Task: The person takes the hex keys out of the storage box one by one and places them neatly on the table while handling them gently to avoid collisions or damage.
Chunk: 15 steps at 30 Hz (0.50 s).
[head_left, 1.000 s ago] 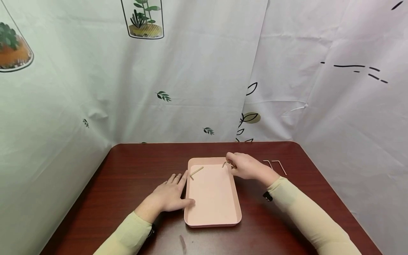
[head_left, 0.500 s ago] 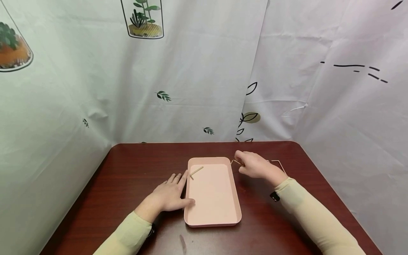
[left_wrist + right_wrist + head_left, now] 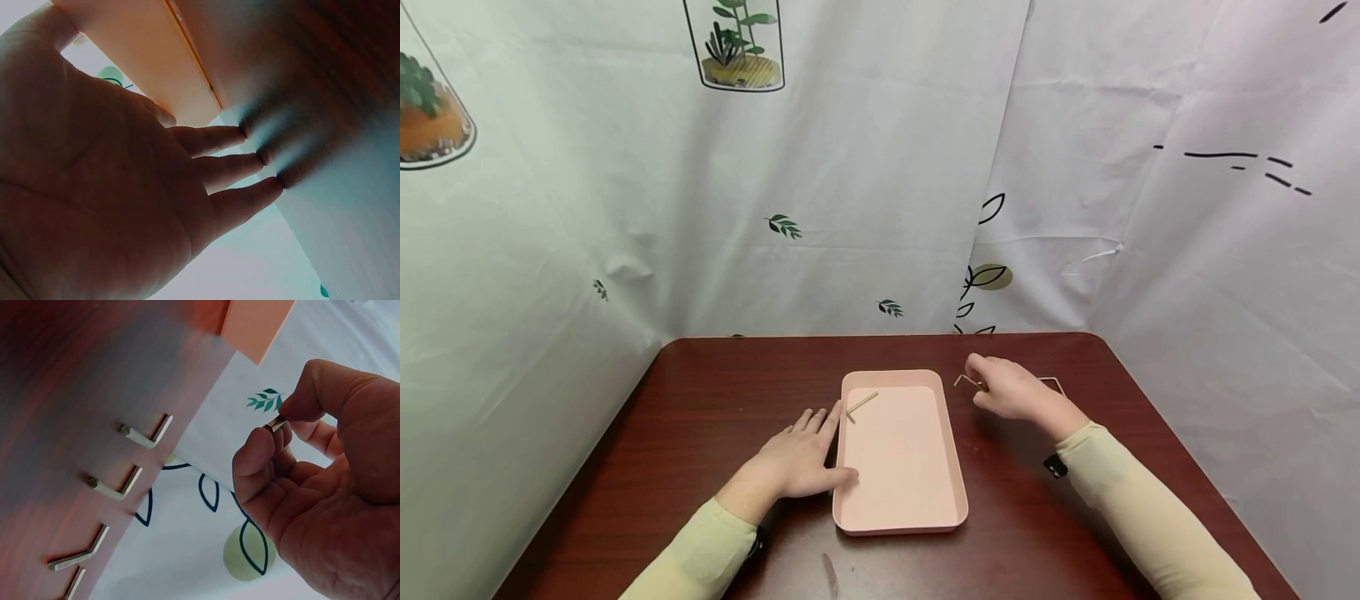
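Observation:
A pink rectangular tray (image 3: 901, 467) lies on the table with one brass-coloured L-shaped hex key (image 3: 863, 403) near its far left corner. My left hand (image 3: 793, 458) rests along the tray's left side, its thumb over the rim and its other fingers spread straight; three fingertips (image 3: 275, 184) touch the tabletop in the left wrist view. Right of the tray, raised above the table, my right hand (image 3: 1011, 390) pinches another hex key (image 3: 275, 424) between thumb and fingers. Its bent end points left, while most of its length is hidden by the hand.
Several more hex keys (image 3: 150, 434) lie in a row on the table in the right wrist view. In the head view, my right forearm partly covers one hex key (image 3: 1054, 382). A white printed curtain (image 3: 865, 167) surrounds the dark red table (image 3: 737, 375).
My right hand has moved right with its hex key, from above the tray's far right corner to beyond its right rim. The left hand, tray and hex key in it stay still.

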Available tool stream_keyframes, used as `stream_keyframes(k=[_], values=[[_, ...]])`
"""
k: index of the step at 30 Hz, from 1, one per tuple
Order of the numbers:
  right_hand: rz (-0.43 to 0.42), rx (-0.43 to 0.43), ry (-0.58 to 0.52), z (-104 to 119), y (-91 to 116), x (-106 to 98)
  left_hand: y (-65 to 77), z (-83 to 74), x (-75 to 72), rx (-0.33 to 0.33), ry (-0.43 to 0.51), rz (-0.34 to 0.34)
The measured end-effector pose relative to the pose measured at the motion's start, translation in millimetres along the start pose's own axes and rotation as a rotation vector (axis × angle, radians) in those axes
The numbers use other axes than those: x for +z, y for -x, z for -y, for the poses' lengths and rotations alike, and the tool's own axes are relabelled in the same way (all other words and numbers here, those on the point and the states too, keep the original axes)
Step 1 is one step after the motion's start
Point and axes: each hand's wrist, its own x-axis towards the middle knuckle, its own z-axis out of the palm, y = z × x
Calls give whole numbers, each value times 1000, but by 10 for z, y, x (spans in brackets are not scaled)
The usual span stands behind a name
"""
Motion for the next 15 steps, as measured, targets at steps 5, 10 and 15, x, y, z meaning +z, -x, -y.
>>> stream_keyframes(k=[5,10,15], values=[[-4,25,-5,-72,47,-4,-5,3,9,1,0,-5],[3,65,-7,-138,91,-17,-3,1,8,0,0,-5],[13,97,-7,-201,127,-38,-4,5,8,0,-3,-6]])
